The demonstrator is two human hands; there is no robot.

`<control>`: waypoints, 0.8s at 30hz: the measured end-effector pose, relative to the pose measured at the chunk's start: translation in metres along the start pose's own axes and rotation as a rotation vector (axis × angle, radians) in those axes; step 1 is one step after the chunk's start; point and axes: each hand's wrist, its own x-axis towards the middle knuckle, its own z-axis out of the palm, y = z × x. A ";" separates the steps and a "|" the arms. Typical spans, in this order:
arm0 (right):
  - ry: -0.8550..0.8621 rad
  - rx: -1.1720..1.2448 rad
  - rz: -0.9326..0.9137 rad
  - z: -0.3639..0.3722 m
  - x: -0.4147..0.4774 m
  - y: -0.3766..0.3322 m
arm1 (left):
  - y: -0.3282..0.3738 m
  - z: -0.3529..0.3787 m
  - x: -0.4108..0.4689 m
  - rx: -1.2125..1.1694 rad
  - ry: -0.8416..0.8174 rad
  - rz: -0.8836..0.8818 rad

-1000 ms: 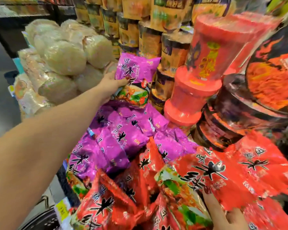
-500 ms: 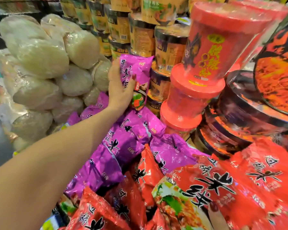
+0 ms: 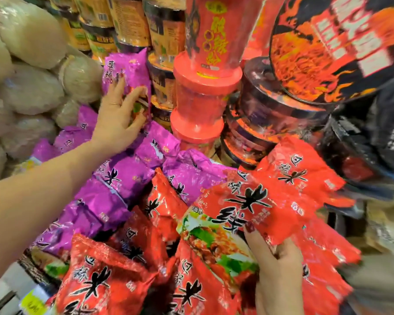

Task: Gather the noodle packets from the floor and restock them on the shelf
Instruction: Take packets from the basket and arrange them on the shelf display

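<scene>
Shelf (image 3: 29,268) crammed, noodle packets (image 3: 123,178) before stacked cups (image 3: 205,92)

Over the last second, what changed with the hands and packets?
The left hand carried the purple packet up and back and stood it upright against the stacked cups. Its grip loosened to spread fingers pressing on the packet. Unchanged: the right hand keeps pinching the red packet, and the other purple packets lie as before.
</scene>
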 end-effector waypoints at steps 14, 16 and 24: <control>0.125 0.078 -0.258 -0.159 0.041 -0.026 | 0.206 0.012 -0.095 -0.583 -0.068 0.323; 0.147 0.021 -0.262 -0.160 0.047 -0.027 | 0.238 0.027 -0.093 -0.633 -0.161 0.210; 0.138 -0.017 -0.331 -0.161 0.065 -0.013 | 0.273 0.074 -0.091 -0.660 -0.076 -0.135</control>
